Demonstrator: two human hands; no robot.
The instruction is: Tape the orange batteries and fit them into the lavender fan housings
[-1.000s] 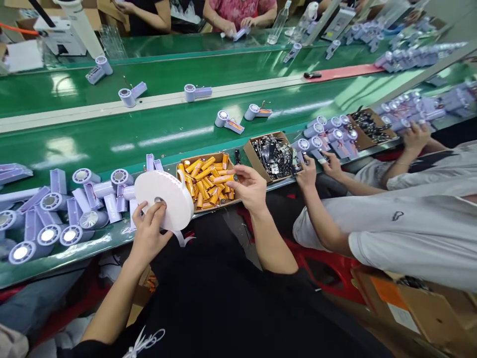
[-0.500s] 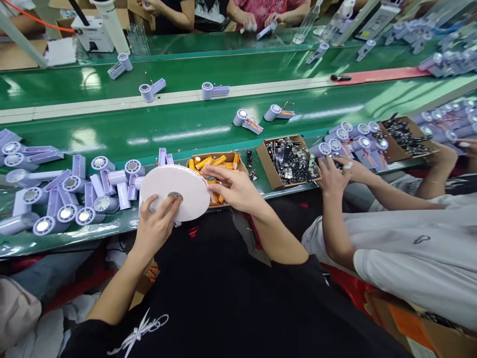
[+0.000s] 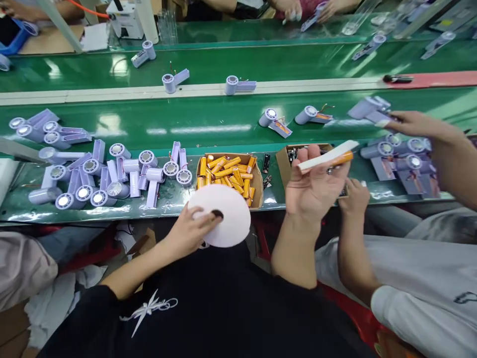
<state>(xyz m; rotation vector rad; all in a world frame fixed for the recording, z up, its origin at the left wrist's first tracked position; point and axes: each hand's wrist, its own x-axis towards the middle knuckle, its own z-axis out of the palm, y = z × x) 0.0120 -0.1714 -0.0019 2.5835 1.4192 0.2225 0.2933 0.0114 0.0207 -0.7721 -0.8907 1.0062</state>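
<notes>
My left hand (image 3: 192,227) grips a flat white roll (image 3: 233,223) that looks like tape, its fingers hooked into the dark centre hole. Raised to the right, my right hand (image 3: 309,194) holds a white strip (image 3: 324,157) lying along an orange battery (image 3: 342,159), palm turned towards me. Behind the roll stands a cardboard box (image 3: 257,191) of orange batteries (image 3: 225,171), partly covered by the roll. Two small black boards (image 3: 266,163) lie on the bench just right of that box.
Lilac housings (image 3: 84,194) crowd the bench at left; others sit on the green belt (image 3: 208,127). A second cardboard box (image 3: 283,166) is partly hidden by my right hand. At right, a co-worker's hand (image 3: 413,124) holds lilac housings (image 3: 368,108) over the belt.
My right hand has left the roll's edge and moved right and up, with the strip and battery now showing in it. The roll no longer hides most of the battery box. The camera view has shifted.
</notes>
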